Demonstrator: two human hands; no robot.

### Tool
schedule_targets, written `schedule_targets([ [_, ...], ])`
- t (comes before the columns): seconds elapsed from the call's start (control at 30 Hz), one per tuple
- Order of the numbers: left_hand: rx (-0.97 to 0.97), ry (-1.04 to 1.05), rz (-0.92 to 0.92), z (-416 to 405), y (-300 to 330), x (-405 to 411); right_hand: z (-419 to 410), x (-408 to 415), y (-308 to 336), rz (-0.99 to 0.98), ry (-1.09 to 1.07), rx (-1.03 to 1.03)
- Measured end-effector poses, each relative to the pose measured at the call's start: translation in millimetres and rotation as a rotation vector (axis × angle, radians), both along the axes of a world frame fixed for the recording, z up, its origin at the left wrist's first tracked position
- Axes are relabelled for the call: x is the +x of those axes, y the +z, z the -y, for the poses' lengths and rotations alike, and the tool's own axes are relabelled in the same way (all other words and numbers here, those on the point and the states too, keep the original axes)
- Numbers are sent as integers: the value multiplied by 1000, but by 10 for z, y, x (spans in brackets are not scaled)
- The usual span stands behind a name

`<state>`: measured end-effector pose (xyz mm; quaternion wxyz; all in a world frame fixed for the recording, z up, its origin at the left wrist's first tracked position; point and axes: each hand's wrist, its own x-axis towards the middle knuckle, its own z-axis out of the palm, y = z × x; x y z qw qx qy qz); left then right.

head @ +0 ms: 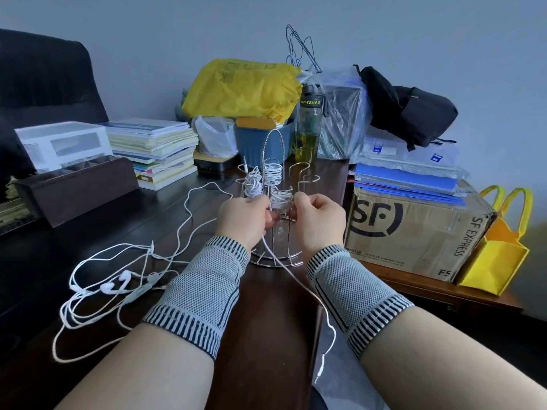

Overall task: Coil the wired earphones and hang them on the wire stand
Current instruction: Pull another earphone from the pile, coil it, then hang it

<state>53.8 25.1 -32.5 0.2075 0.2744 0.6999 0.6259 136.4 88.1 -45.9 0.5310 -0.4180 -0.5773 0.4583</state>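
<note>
A chrome wire stand (299,173) stands on the dark table, just beyond my hands. Two coiled white earphone bundles (272,174) hang on its upper arms, and a third coil (281,198) sits lower between my hands. My left hand (244,220) and my right hand (318,220) both have curled fingers pinching the white cord at this lower coil. The cord's free end (307,294) trails from my left hand toward me and off the table edge. More loose white earphones (115,284) lie tangled on the table at the left.
A cardboard box (414,232) with blue folders stands to the right, a yellow bag (500,247) beside it. Behind the stand are a bottle (307,128), a blue bin, plastic bags and a stack of books (157,149). A dark wooden organiser (77,187) sits left.
</note>
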Motion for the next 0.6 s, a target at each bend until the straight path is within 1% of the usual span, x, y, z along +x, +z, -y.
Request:
schedule_targets([
  [0.07,28,-22,-42,13,-22,7,30,29,-53,-31,-2,80],
  [0.17,45,-41,-164,33,-87,8,59,55,-91,-17,35,140],
  [0.43,70,-119,-453,74,-155,-13,106,45,-85,-31,84,139],
  [0.5,64,-110,-495,68,-180,-35,117,39,-88,-33,93,143],
  [0.6,56,-96,-512,64,-196,-38,123,35,-88,-46,90,153],
])
